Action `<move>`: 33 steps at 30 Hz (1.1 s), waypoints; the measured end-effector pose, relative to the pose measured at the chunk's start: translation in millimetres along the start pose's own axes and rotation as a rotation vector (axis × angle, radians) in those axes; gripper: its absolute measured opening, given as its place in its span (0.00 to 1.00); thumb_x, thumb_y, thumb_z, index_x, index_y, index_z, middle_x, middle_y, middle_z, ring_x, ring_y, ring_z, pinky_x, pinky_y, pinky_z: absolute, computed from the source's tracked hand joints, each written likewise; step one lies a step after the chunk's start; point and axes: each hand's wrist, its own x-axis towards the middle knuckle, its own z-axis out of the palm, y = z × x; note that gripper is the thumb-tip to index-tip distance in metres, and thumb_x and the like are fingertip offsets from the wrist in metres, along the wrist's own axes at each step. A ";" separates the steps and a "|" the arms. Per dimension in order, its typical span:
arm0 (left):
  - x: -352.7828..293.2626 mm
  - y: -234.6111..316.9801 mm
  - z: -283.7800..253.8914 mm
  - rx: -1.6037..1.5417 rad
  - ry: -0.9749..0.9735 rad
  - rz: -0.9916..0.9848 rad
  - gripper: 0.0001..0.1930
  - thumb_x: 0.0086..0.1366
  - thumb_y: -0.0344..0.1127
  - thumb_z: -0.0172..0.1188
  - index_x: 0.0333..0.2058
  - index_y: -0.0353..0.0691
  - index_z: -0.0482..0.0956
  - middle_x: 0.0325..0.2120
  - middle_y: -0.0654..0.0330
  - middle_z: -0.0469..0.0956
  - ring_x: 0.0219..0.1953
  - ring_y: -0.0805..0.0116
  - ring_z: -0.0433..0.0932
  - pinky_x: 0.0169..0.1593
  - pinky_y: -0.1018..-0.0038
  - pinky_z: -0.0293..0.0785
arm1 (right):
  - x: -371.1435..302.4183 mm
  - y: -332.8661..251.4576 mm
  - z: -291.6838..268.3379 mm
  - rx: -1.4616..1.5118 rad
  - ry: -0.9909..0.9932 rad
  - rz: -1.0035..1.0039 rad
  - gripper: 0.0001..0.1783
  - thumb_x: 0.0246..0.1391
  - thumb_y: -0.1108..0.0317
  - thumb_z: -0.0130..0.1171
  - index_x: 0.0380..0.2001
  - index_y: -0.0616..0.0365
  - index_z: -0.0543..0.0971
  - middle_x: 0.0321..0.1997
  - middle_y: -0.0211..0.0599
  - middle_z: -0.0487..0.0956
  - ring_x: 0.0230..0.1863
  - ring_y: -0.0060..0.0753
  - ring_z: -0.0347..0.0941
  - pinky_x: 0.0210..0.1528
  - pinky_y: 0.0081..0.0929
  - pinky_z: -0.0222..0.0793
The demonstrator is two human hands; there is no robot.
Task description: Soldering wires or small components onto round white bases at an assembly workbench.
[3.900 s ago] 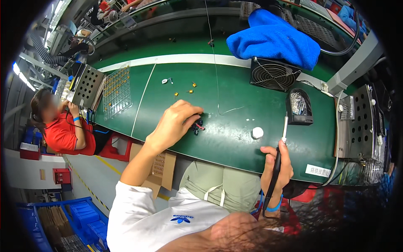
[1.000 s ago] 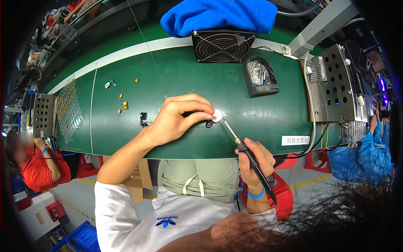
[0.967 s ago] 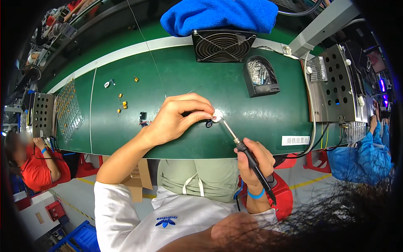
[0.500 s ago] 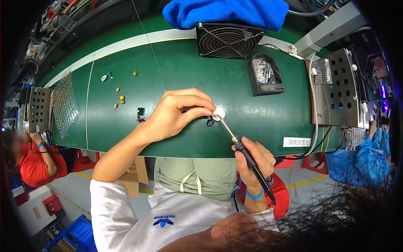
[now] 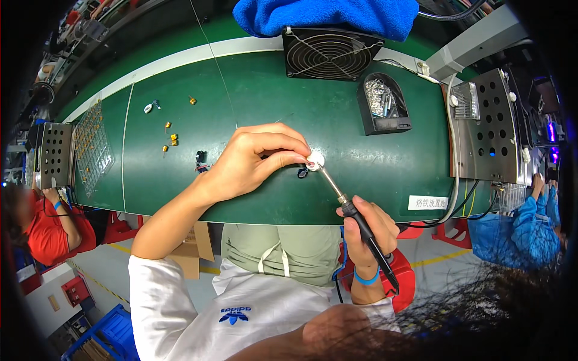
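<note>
My left hand (image 5: 256,157) is closed, its thumb and forefinger pinching a small white round part (image 5: 316,158) over the green bench. Wrapped in the fingers of my right hand (image 5: 378,231) is a soldering iron (image 5: 333,185) with a black handle. Its metal tip points up and left and meets the white part's lower edge, where fine detail is too small to make out. Just below my left fingertips is a small dark round piece (image 5: 302,173). A small black component (image 5: 201,157) lies beside my left wrist, partly hidden by it.
Several yellow components (image 5: 174,139) and a small white piece (image 5: 148,109) lie on the left. Beyond them is a clear plastic tray (image 5: 93,150). At the back stand a black fan (image 5: 331,55) and a black bin (image 5: 391,126) of metal parts. A perforated metal box (image 5: 490,129) stands right.
The soldering iron and right hand have shifted slightly to the right relative to the bench. The left hand keeps its pinch on the white round part.
</note>
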 end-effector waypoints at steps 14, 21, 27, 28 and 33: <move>-0.9 -0.3 2.7 0.005 0.022 0.006 0.06 0.65 0.25 0.68 0.40 0.32 0.87 0.39 0.55 0.86 0.39 0.63 0.85 0.44 0.71 0.81 | -0.2 -0.2 -1.8 -0.042 -0.053 0.015 0.18 0.61 0.67 0.66 0.47 0.72 0.81 0.27 0.47 0.86 0.27 0.39 0.83 0.32 0.28 0.76; -0.6 -0.7 2.7 0.009 0.017 0.015 0.06 0.65 0.25 0.68 0.40 0.32 0.86 0.39 0.55 0.86 0.39 0.62 0.85 0.44 0.71 0.81 | -0.9 0.6 -3.7 -0.005 0.002 -0.004 0.20 0.61 0.69 0.67 0.50 0.73 0.78 0.32 0.50 0.86 0.30 0.38 0.85 0.36 0.28 0.80; -1.5 0.0 1.7 0.026 0.014 0.019 0.06 0.65 0.25 0.68 0.40 0.32 0.86 0.39 0.55 0.85 0.40 0.62 0.85 0.44 0.70 0.81 | 16.7 -3.2 -23.2 0.305 0.007 0.462 0.19 0.58 0.74 0.67 0.50 0.73 0.78 0.36 0.50 0.86 0.39 0.36 0.86 0.45 0.27 0.81; -1.7 -0.1 1.5 0.028 0.016 0.012 0.06 0.65 0.24 0.68 0.40 0.32 0.86 0.39 0.55 0.85 0.40 0.62 0.85 0.44 0.70 0.81 | 18.2 -2.3 -24.0 0.294 -0.038 0.443 0.19 0.57 0.75 0.68 0.50 0.73 0.78 0.37 0.51 0.87 0.39 0.36 0.86 0.45 0.27 0.81; 0.5 1.4 1.4 0.031 0.011 0.034 0.06 0.65 0.25 0.68 0.40 0.32 0.86 0.39 0.55 0.85 0.40 0.61 0.85 0.44 0.70 0.81 | 18.7 0.5 -24.1 0.251 -0.075 0.409 0.18 0.55 0.75 0.69 0.47 0.74 0.81 0.37 0.52 0.87 0.39 0.37 0.87 0.44 0.27 0.81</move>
